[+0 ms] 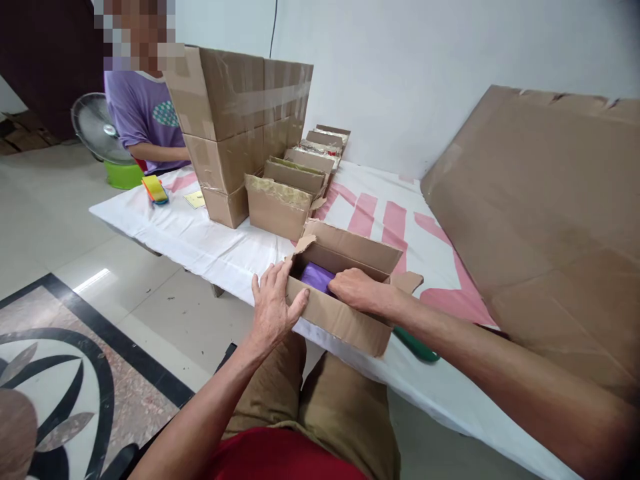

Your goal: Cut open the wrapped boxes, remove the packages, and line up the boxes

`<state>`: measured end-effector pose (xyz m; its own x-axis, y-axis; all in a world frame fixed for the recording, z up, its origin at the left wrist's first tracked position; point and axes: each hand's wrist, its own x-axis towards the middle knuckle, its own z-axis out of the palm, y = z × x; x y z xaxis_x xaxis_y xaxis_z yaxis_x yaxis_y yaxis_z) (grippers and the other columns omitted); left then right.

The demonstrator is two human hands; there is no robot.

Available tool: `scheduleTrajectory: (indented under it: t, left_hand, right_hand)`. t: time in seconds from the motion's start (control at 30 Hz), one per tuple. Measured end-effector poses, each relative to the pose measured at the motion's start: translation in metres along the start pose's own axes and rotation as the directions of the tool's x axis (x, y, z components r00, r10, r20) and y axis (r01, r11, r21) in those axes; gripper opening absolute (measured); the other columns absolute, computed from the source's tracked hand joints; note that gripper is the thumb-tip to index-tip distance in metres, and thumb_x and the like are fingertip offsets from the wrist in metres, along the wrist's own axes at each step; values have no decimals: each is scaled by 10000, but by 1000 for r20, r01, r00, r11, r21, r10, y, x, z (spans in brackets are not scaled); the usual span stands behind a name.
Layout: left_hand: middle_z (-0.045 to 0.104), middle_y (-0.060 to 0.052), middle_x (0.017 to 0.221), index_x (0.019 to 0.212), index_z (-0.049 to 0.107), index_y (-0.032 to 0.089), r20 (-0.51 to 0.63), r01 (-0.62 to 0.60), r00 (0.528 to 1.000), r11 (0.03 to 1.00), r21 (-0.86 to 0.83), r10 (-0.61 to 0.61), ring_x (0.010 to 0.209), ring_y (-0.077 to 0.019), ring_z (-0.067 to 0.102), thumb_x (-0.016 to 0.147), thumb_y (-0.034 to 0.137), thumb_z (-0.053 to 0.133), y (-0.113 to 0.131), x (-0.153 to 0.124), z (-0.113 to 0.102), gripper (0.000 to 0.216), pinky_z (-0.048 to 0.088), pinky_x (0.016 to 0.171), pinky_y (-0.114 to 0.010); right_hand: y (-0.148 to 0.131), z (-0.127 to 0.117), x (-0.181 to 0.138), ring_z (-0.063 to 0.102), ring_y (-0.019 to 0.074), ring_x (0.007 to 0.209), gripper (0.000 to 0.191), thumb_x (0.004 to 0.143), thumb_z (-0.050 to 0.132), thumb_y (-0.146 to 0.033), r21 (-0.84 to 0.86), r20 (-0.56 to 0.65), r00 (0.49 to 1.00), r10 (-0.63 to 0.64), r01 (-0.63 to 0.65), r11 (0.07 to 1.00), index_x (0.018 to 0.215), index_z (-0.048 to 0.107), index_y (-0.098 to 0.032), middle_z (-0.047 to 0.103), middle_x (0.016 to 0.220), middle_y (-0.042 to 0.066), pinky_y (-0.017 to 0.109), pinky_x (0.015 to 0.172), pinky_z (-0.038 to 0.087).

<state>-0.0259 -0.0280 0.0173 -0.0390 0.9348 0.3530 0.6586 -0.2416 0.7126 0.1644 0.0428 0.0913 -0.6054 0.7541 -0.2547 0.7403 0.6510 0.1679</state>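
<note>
A: Left hand [273, 303] lay flat, fingers spread, on small carton [340, 293] at tabletop [210, 243] edge; right hand [357, 290] inside, touching purple packet [316, 275], grip unclear.
B: Risk: carton overhung the edge, a push could've tipped it.

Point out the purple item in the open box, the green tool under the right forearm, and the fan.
purple item [316, 275]: head view, its exposed top inside the box.
green tool [417, 347]: head view, its visible end.
fan [95, 130]: head view, its grille.
</note>
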Motion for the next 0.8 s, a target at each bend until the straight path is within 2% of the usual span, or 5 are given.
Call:
scheduleTrajectory:
  t: [0.2,0.4,0.53,0.67,0.8]
  left_hand:
    - [592,-147,1497,1490,510,251,-39,-10,999,1000,-22,9,1444,-379,471,930,382,573,1,1,2,578,235,1216,-682]
    - [559,-178,1523,1500,493,230,-116,-79,990,997,-13,77,1453,-391,463,899,444,655,-3,7,-4,659,275,1215,-651]
    - [484,-175,1594,1485,504,238,-209,-330,926,943,-43,315,1569,-395,304,857,499,735,11,26,-30,718,235,1261,-613]
    - [382,-138,1676,1543,442,274,-79,-503,860,812,-295,504,1608,-389,224,824,492,791,41,44,-58,828,226,1289,-586]
    - [492,-147,1601,1523,474,246,174,-271,838,672,-690,517,1474,-400,471,758,518,857,63,45,-68,897,436,1192,-523]
  right_hand:
    - [3,-21,-18,757,242,812,239,919,565,-149,-70,50,997,56,-52,996,838,787,-186,816,904,107,298,616,403]
    - [38,-61,-65,679,204,748,266,901,485,-227,105,-300,936,182,-157,982,775,720,-222,780,826,42,301,647,403]
    - [51,-90,-108,599,187,637,303,903,524,-432,424,-427,873,236,-37,905,762,701,-231,708,707,25,324,631,425]
    - [40,-111,-135,582,195,651,447,872,630,-653,669,-435,860,268,110,735,743,696,-230,661,701,38,343,633,455]
    - [32,-105,-139,611,205,706,442,817,733,-655,827,-392,868,305,187,530,746,715,-220,668,748,34,348,671,509]
